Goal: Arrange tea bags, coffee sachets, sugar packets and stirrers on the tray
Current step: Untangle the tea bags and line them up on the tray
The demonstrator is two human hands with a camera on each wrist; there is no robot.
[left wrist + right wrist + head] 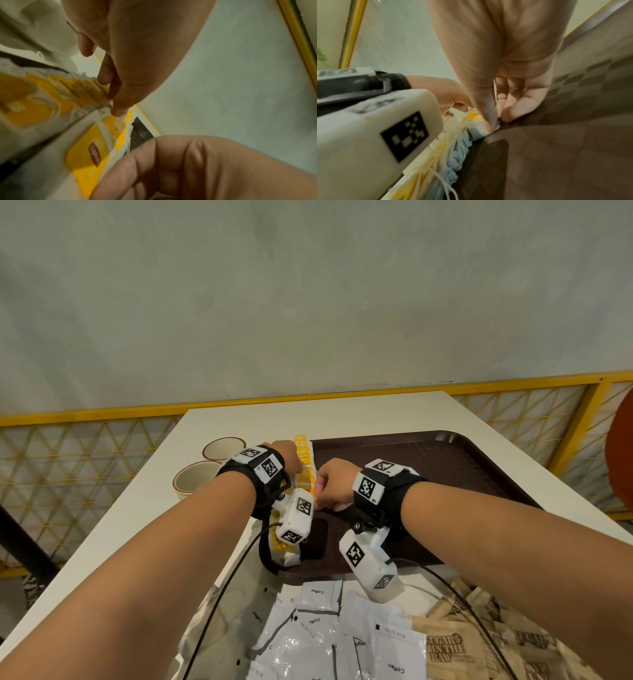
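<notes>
A row of yellow tea bags (pixel 303 447) stands on edge along the left rim of the dark brown tray (pixel 428 460). My left hand (pixel 291 463) grips the row from the left, thumb tip on a bag's top edge (pixel 120 112). From the tray side, my right hand (pixel 325 501) pinches the edge of one tea bag (pixel 481 129) between thumb and curled fingers. White coffee sachets (pixel 325 628) lie in a loose pile near the table's front edge. Beside them on the right are brown sugar packets (pixel 479 645).
Two small cups (pixel 222 448) (pixel 195 477) stand on the white table (pixel 342 412) left of the tray. Cables from the wrist cameras trail over the sachets. A yellow lattice railing (pixel 85 460) runs behind the table, and something orange-red (pixel 620 457) shows at the right.
</notes>
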